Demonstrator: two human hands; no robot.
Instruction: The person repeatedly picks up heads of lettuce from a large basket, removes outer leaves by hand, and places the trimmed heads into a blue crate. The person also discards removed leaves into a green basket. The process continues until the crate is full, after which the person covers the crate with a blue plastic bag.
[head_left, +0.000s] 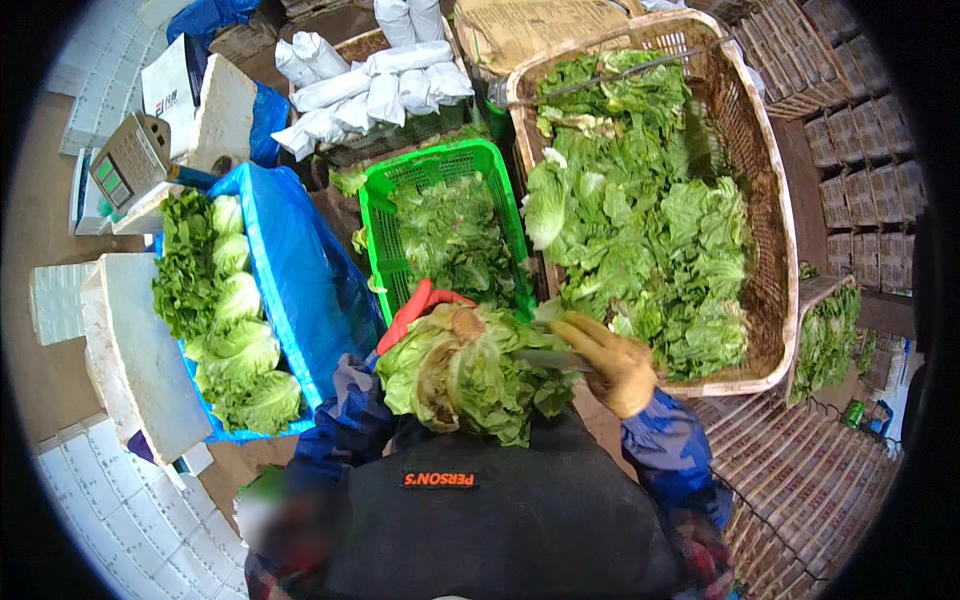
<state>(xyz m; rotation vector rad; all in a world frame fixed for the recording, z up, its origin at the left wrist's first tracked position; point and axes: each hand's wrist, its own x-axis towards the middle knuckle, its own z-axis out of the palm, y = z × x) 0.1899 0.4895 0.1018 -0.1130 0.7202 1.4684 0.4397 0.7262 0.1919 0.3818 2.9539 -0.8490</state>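
My left hand (420, 311), in a red glove, holds a leafy head of lettuce (480, 375) close to my dark apron. Its cut stem faces up, and some leaves are browned. In a tan glove, my right hand (611, 360) grips a knife (551, 360) whose blurred blade lies against the leaves on the head's right side. Just beyond the lettuce, a green plastic basket (369, 247) contains loose leaves (457, 225). To the right, a large dirty white crate (784, 247) holds many lettuce heads (697, 262).
On the left, a foam box lined with blue plastic (311, 292) holds lettuce in rows, beside its lid (142, 352). A scale (124, 169) stands behind it. White wrapped packages (382, 97) fill a crate at the back. Stacked crates (810, 465) line the right.
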